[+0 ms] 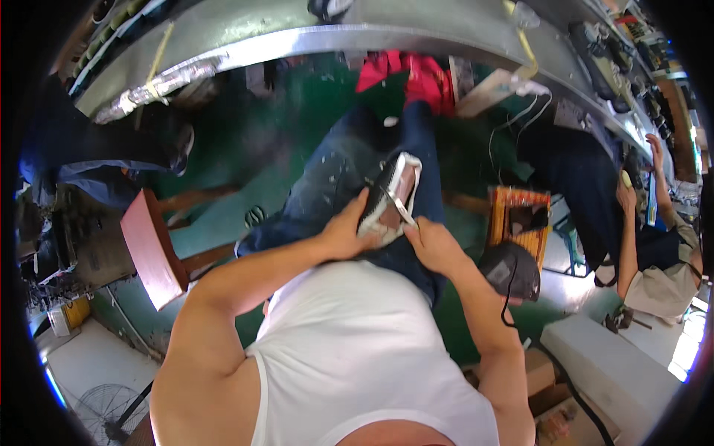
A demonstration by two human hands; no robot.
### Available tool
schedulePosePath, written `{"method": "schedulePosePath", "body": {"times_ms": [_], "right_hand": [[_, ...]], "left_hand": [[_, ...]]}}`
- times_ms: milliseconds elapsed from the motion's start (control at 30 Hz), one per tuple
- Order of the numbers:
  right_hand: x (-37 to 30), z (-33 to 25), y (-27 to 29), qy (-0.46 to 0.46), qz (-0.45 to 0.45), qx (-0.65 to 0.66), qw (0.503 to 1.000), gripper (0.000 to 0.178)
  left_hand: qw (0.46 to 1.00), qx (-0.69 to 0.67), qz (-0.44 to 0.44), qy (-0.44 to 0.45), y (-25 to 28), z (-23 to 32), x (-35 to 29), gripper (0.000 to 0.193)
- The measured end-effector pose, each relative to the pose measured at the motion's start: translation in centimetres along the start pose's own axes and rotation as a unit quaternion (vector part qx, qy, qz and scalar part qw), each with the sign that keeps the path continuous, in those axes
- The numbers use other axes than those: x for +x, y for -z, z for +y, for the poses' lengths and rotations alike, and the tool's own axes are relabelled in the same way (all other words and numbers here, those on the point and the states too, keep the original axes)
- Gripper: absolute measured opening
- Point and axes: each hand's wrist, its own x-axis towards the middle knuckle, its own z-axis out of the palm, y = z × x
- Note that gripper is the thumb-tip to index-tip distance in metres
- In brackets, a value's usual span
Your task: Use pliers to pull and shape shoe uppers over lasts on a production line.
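Observation:
A dark shoe [384, 204] with a white edge rests over my thighs, its brownish underside turned up and its toe pointing away from me. My left hand [347, 229] is closed round its left side, near the end closest to my body. On the opposite side, my right hand [437, 247] has thumb and finger closed at the near end of a thin pale strip [404, 210] that crosses the underside. Whether this strip is a tool or part of the shoe, I cannot tell. The fingers under the shoe are hidden.
A metal-edged workbench [297, 41] curves across the far side, with shoes [595, 63] at its right. A reddish wooden stool [155, 249] stands left. To my right are a dark cap [512, 269], an orange woven seat [513, 215] and another person's arm [628, 230].

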Motion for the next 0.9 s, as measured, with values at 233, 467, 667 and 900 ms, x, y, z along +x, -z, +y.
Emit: {"method": "schedulePosePath", "body": {"times_ms": [233, 467, 667, 900], "right_hand": [[-3.5, 4.0, -1.4, -0.08, 0.105, 0.273, 0.953, 0.037], [-5.3, 5.3, -2.5, -0.114, 0.159, 0.409, 0.892, 0.03], [-5.0, 3.2, -0.6, -0.049, 0.13, 0.263, 0.955, 0.023], [-5.1, -1.0, 2.7, -0.033, -0.012, 0.162, 0.986, 0.026]], "left_hand": [[0.964, 0.252, -0.084, -0.033, 7.1, 6.2, 1.1, 0.099], [0.957, -0.141, 0.016, -0.254, 11.0, 11.8, 3.9, 0.075], [0.982, -0.162, -0.088, 0.033, 3.4, 2.0, 12.1, 0.063], [0.996, -0.048, 0.075, -0.001, 1.9, 1.7, 3.7, 0.036]]}}
